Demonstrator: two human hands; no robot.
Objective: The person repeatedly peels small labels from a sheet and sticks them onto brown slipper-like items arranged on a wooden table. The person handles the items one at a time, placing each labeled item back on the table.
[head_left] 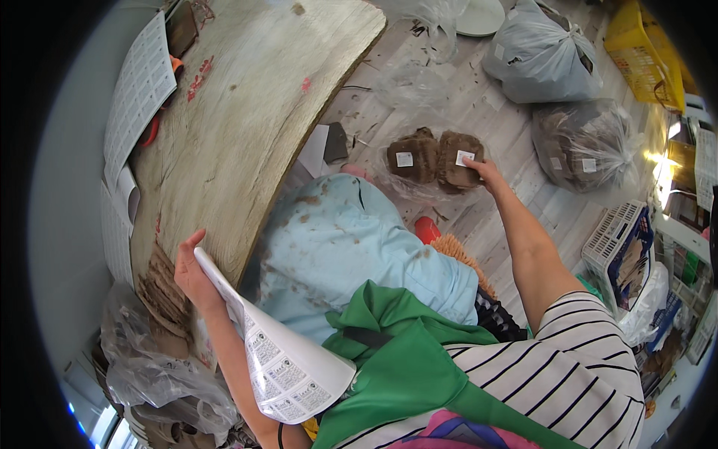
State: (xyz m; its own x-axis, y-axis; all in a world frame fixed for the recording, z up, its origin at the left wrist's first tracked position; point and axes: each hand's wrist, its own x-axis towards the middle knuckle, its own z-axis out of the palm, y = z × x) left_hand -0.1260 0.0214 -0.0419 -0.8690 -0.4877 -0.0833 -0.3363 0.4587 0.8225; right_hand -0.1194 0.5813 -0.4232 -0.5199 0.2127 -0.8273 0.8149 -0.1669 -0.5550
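My right hand (483, 171) reaches down to the right one of two brown fibrous bundles (461, 168), its fingertips at the white printed label (464, 157) on top. Beside it lies the other brown bundle (412, 163), which bears a similar label; both rest on an opened clear plastic bag on the floor. A curled sheet of printed labels (291, 365) lies against my left forearm, its upper end by the palm of my left hand (193, 272). The left fingers are partly spread over the table edge; whether they grip the sheet is unclear.
A wooden table (247, 95) stands at the left, with more label sheets (140, 84) and brown strips (165, 292) along its far side. Tied bags (544, 56), a filled clear bag (583, 146), a yellow basket (645, 56) and a white basket (614, 236) stand at the right.
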